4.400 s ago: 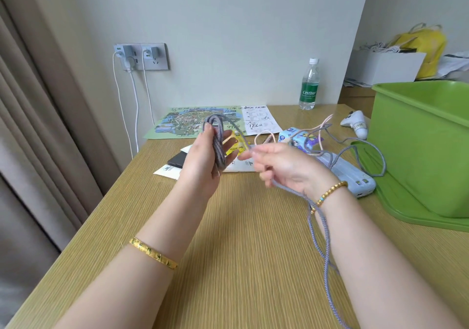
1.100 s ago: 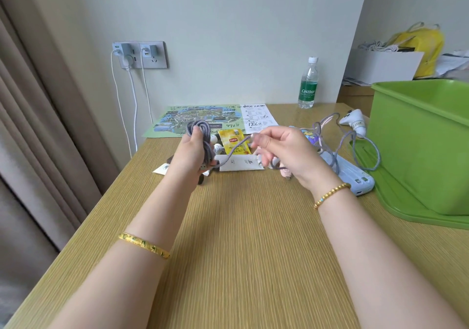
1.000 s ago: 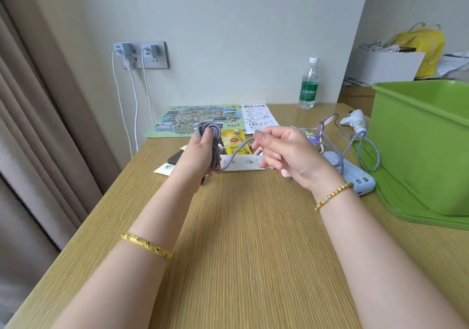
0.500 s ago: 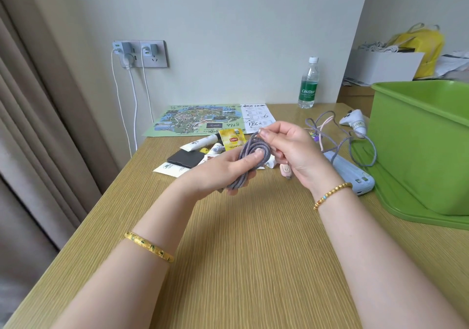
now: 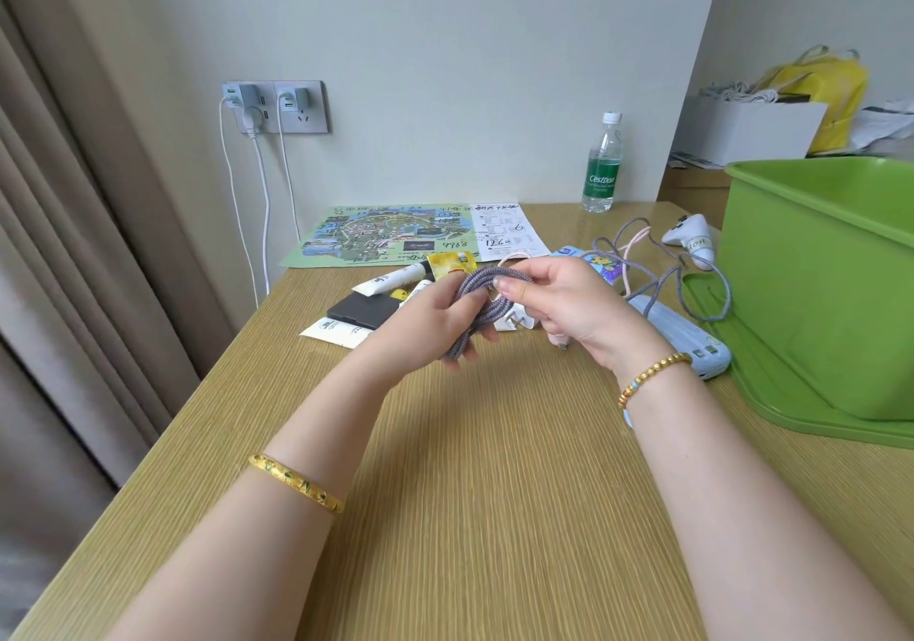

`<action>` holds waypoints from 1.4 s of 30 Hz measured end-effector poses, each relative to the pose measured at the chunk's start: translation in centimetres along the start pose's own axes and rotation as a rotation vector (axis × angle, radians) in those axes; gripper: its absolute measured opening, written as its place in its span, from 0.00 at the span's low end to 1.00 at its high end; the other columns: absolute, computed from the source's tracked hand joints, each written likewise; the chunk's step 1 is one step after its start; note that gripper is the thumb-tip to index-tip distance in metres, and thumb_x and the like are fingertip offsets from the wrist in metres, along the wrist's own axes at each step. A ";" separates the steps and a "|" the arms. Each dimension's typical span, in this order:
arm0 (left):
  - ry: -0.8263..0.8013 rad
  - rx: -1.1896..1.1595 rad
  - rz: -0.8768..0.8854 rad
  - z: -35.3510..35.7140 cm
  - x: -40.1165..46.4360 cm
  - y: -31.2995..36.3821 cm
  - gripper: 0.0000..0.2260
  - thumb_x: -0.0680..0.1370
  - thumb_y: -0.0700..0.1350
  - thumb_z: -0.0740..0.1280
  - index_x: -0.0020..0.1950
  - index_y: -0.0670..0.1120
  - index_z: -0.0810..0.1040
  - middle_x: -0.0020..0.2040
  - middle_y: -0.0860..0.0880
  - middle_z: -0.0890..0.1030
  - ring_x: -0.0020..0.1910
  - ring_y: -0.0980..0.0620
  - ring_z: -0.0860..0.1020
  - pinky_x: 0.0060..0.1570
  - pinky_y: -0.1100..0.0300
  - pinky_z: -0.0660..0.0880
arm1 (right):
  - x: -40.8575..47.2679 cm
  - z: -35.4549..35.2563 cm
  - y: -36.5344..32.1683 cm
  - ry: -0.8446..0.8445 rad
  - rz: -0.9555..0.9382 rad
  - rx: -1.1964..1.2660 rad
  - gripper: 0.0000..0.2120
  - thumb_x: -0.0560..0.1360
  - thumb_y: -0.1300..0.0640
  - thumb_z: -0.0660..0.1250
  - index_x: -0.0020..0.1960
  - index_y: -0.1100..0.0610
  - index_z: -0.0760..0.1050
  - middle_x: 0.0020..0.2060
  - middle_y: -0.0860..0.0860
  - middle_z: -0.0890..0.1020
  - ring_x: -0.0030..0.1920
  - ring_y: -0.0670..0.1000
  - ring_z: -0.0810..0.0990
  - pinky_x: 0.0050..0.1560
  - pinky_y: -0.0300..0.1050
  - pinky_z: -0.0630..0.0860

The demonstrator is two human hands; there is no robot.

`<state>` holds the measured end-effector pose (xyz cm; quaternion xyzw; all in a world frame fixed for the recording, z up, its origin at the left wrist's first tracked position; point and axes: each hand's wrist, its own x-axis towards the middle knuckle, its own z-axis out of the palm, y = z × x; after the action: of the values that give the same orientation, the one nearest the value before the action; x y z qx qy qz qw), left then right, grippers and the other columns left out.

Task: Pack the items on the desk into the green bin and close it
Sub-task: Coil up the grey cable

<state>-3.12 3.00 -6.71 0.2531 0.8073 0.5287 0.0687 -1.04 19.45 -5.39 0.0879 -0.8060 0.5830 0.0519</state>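
- Wooden desk [image 5: 470, 492], green bin [image 5: 821, 294] at its right.
- Left hand [image 5: 435, 319] and right hand [image 5: 569, 304] both grip a coiled grey braided cable [image 5: 477, 311], fingers curled around it.

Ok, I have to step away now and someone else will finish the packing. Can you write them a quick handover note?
Left hand grips the coiled grey cable; right hand pinches the top of the coil.
The green bin is open at the right, standing on its lid.
Done: the cable looks bundled, not yet binned.
Left: bin the coil, then the power bank, white controller, loose cables, tubes, black case, tea packet, map and bottle. Then fit the lid.
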 end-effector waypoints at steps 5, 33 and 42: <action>0.012 -0.056 0.015 -0.7 0.1 -0.1 0.12 0.82 0.50 0.55 0.43 0.47 0.72 0.30 0.51 0.81 0.24 0.53 0.73 0.25 0.63 0.72 | 0.5 -0.1 0.1 0.107 0.003 0.069 0.07 0.73 0.51 0.69 0.40 0.55 0.79 0.21 0.43 0.70 0.22 0.44 0.64 0.28 0.42 0.59; 0.475 -0.718 -0.130 -1.2 1.5 0.0 0.14 0.82 0.53 0.49 0.47 0.47 0.69 0.30 0.50 0.76 0.23 0.55 0.71 0.24 0.65 0.72 | -0.5 2.3 0.6 -0.549 0.162 -0.422 0.09 0.78 0.58 0.61 0.51 0.61 0.77 0.31 0.49 0.76 0.34 0.47 0.77 0.42 0.35 0.73; 0.618 -0.400 -0.115 -1.6 1.9 -0.8 0.12 0.81 0.56 0.52 0.54 0.49 0.65 0.53 0.42 0.78 0.47 0.46 0.79 0.44 0.49 0.75 | -1.5 -0.4 -1.5 -0.528 0.042 -0.275 0.10 0.72 0.49 0.67 0.35 0.51 0.80 0.31 0.48 0.80 0.39 0.41 0.78 0.50 0.34 0.67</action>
<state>-5.63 2.36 -6.47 0.0173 0.6834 0.7229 -0.1004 0.76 19.47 -4.13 0.2118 -0.8648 0.4261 -0.1603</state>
